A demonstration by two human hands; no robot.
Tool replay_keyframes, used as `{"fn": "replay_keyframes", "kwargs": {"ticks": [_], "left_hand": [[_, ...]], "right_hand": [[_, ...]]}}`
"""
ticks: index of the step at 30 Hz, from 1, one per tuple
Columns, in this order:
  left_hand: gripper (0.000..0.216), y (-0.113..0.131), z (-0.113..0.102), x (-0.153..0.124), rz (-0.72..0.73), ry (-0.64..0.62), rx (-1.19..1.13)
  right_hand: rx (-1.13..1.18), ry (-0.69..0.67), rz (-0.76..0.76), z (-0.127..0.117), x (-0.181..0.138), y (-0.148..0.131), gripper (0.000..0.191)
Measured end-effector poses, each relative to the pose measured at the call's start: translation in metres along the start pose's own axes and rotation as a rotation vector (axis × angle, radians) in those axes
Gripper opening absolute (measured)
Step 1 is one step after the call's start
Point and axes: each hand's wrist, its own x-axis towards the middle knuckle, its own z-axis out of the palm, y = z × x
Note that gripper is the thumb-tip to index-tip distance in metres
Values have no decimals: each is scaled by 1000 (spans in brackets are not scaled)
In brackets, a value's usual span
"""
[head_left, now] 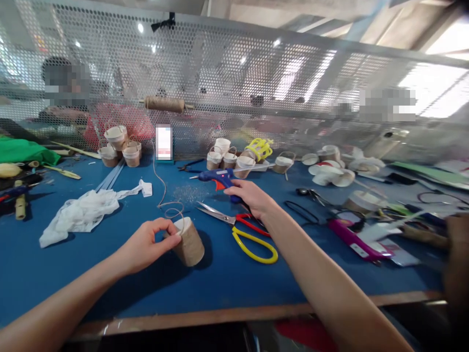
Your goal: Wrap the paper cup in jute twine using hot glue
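Two hands, well apart: left hand (156,244) on a cup (191,248), right hand (247,196) on a glue gun (217,176).
The left thumb and forefinger pinch the cup's rim, where twine (160,184) reaches it from the roll (164,104) on the mesh (220,63); the cup tilts, near the table's (128,298) front edge. The right fingers close round the gun's handle, its nozzle pointing left. Scissors (234,221) lie part-open between cup and right forearm; white cloth (82,212) lies left of the twine.

Blue glue gun (220,174), white-lined brown cup (191,247)
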Motion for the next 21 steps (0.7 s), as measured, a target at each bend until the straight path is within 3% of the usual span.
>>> {"fn": "replay_keyframes", "kwargs": {"ticks": [5, 10, 16, 21], "left_hand": [[24, -5, -1, 4, 2, -16, -84], [23, -11, 2, 6, -23, 43, -155], [21, -11, 2, 6, -44, 78, -209], [20, -9, 3, 5, -78, 100, -193]], "right_hand": [[193, -137, -143, 14, -44, -2, 9], [179, -297, -256, 21, -68, 2, 18], [-167, -168, -314, 16, -84, 2, 17], [-325, -94, -488, 17, -91, 8, 7]]}}
